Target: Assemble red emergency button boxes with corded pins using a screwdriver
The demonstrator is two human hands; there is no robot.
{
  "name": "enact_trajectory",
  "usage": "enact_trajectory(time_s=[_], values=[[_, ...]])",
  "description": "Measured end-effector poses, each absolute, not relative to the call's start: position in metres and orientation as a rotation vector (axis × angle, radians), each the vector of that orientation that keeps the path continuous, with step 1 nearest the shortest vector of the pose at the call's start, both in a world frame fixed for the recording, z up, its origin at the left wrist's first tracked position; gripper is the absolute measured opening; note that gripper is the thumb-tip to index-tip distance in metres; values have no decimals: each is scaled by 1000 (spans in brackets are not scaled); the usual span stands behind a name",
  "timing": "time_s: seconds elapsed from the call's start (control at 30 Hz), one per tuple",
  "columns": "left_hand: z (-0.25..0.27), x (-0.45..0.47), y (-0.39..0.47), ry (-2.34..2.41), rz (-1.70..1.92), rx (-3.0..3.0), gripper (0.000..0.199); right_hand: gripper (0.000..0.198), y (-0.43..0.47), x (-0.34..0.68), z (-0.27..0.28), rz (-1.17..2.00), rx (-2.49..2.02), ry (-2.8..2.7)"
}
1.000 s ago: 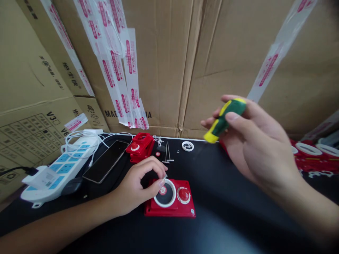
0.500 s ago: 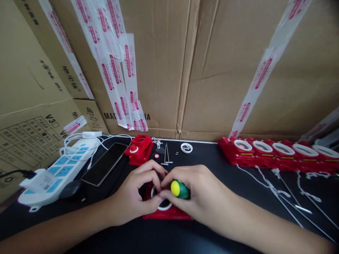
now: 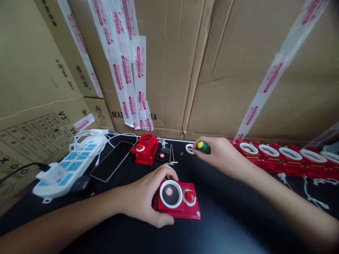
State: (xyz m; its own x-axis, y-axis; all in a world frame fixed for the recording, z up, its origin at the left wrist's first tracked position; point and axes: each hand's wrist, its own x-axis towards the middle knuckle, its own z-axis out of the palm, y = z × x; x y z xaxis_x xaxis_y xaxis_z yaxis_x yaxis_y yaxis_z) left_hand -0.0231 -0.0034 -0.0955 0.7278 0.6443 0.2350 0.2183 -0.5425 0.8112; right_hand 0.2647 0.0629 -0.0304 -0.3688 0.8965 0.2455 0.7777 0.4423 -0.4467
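"Red rectangular plastic box (image 3: 182, 207), where?"
"Left hand (image 3: 145, 199) grips its left end; long axis crosswise."
"Right hand (image 3: 217, 151)?"
"Holding green-yellow tool handle (image 3: 204, 147), fingertips at small white plastic ring (image 3: 186, 149), beyond box."

1 head-worn camera faces forward and down. It looks closely over the table (image 3: 225, 211) towards upright cardboard (image 3: 169, 81).

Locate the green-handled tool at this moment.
In the head view, right of centre, the green-handled tool is in the right hand, just right of the small white ring and in front of the cardboard.
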Motion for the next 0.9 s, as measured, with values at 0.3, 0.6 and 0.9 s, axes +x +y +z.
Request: enact_trajectory(time_s=[0.3,0.6,0.9], values=[[-98,-23,-3,709,597,2262,81,35,131,276,-70,303,-1552,-2218],[-99,-22,-1,887,654,2264,72,32,75,299,9,602,-1264,-1751],[-96,-21,-3,970,600,2261,68,40,-13,251,22,1508,-466,-1305]])
